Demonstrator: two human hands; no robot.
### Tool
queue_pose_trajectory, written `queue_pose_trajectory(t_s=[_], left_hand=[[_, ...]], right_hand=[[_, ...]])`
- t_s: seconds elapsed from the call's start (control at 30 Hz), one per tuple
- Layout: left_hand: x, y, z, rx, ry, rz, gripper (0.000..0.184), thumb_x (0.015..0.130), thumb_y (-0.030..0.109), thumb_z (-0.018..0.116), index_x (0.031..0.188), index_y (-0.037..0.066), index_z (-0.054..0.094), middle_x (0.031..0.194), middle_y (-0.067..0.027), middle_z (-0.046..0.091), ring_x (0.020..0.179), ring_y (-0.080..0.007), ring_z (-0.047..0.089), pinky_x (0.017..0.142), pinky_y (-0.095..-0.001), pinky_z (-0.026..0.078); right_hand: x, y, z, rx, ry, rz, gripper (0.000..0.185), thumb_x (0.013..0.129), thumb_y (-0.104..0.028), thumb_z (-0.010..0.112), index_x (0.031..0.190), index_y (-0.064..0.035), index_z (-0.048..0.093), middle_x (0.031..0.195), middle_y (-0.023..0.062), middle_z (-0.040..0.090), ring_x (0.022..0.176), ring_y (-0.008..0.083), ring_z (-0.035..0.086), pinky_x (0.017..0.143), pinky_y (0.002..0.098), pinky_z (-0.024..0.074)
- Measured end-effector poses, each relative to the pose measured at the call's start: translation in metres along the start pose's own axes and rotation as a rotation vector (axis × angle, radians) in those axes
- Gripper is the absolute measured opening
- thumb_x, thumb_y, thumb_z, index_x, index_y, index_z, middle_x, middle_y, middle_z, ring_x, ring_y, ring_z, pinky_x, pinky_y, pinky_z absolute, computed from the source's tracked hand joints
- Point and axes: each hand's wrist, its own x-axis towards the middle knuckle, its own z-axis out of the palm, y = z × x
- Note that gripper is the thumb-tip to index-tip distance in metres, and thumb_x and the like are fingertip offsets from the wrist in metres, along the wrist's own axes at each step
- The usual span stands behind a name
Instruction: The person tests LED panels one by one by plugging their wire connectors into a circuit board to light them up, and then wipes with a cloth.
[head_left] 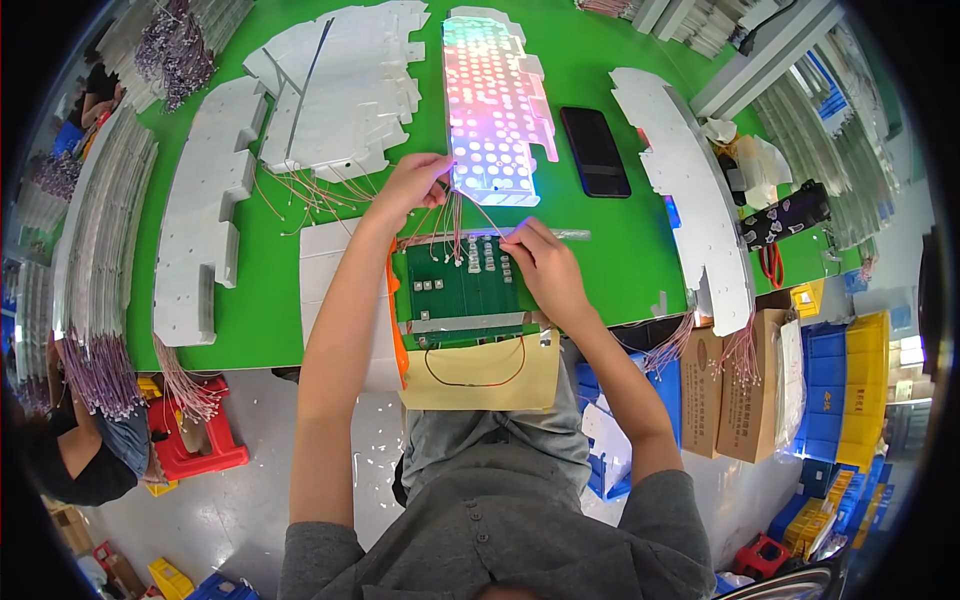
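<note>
A perforated light panel point(492, 110) glows red, pink, blue and green at the table's middle, with thin wires hanging from its near end. My left hand point(412, 187) is closed in a pinch at the panel's near left corner, by the wires; what its fingertips hold is hidden. My right hand point(547, 262) pinches one thin wire point(487, 217), which runs taut from the panel. Just below lies a green circuit board point(450, 292) with rows of white connectors point(474, 254), taped down beside my right fingertips. Several loose wire ends rest over the board's top edge.
Unlit white panels point(200, 215) lie to the left, with a stack of them point(345, 85) behind and another panel point(680, 190) at right. A black phone point(595, 152) is beside the lit panel. Cardboard boxes point(752, 385) and blue and yellow bins point(860, 390) stand at right. Another person sits far left.
</note>
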Motion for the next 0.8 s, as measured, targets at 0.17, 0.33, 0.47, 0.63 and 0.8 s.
queue_pose_trajectory(t_s=[0.17, 0.33, 0.47, 0.63, 0.8], left_hand=[[-0.005, 0.002, 0.012, -0.064, 0.044, 0.167, 0.017, 0.086, 0.012, 0.054, 0.093, -0.003, 0.052, 0.079, -0.0096, 0.059, 0.061, -0.0123, 0.056, 0.053, -0.0185, 0.046], [-0.007, 0.009, 0.019, -0.363, 0.063, 0.166, 0.022, 0.085, 0.006, 0.055, 0.104, -0.002, 0.048, 0.088, -0.0133, 0.06, 0.07, -0.0156, 0.058, 0.062, -0.0219, 0.051], [-0.004, 0.003, 0.021, -0.291, 0.078, 0.256, 0.023, 0.085, 0.003, 0.053, 0.106, 0.001, 0.046, 0.087, -0.0131, 0.061, 0.07, -0.0151, 0.058, 0.061, -0.0222, 0.05], [-0.006, 0.004, 0.016, -0.161, 0.061, 0.38, 0.025, 0.084, -0.002, 0.051, 0.107, 0.005, 0.044, 0.083, -0.0094, 0.061, 0.068, -0.011, 0.053, 0.06, -0.0205, 0.044], [-0.001, 0.001, 0.007, -0.107, 0.067, 0.436, 0.025, 0.086, -0.002, 0.049, 0.108, 0.009, 0.042, 0.087, -0.0069, 0.06, 0.073, -0.0096, 0.052, 0.065, -0.0196, 0.042]], right_hand=[[-0.005, -0.001, 0.004, -0.164, 0.045, -0.079, 0.003, 0.08, -0.006, 0.057, 0.08, -0.0037, 0.055, 0.081, 0.0001, 0.055, 0.058, 0.0173, 0.052, 0.053, 0.0266, 0.0422], [-0.006, -0.005, 0.002, -0.242, 0.016, -0.047, 0.003, 0.08, -0.006, 0.057, 0.083, -0.0056, 0.055, 0.083, 0.0002, 0.054, 0.059, 0.0189, 0.053, 0.054, 0.0281, 0.0432], [-0.008, -0.003, 0.004, -0.178, 0.037, -0.06, 0.003, 0.081, -0.007, 0.056, 0.083, -0.0058, 0.055, 0.083, 0.0005, 0.054, 0.059, 0.0195, 0.053, 0.054, 0.0289, 0.0435], [-0.005, -0.008, 0.001, -0.198, 0.063, -0.104, 0.004, 0.081, -0.008, 0.056, 0.084, -0.0065, 0.055, 0.084, 0.0015, 0.054, 0.061, 0.0208, 0.054, 0.055, 0.0298, 0.0438], [-0.006, -0.007, 0.0, -0.181, 0.036, -0.089, 0.004, 0.082, -0.009, 0.055, 0.086, -0.007, 0.055, 0.084, 0.0019, 0.055, 0.063, 0.0212, 0.054, 0.056, 0.0298, 0.0437]])
